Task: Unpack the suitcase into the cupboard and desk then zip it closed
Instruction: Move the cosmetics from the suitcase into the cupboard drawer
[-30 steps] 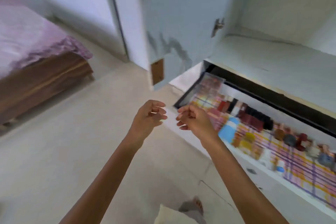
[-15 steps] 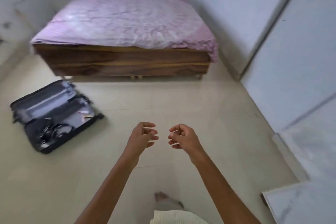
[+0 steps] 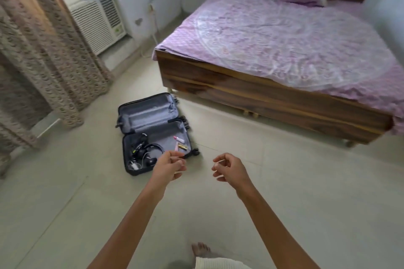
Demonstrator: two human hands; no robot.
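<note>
The left hand [image 3: 169,168] and right hand [image 3: 229,168] are hovering loosely curled, gripping nothing, near the open suitcase [image 3: 148,116] lying on the floor [image 3: 87,203].

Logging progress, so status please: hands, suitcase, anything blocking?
Left hand, right hand: both empty, loosely curled. Suitcase open on floor; headphones, cables, small tubes inside. Bed to its right, apart, not blocking.

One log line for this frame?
suitcase open on floor | headphones, cables, tubes inside | left hand empty | right hand empty
</note>
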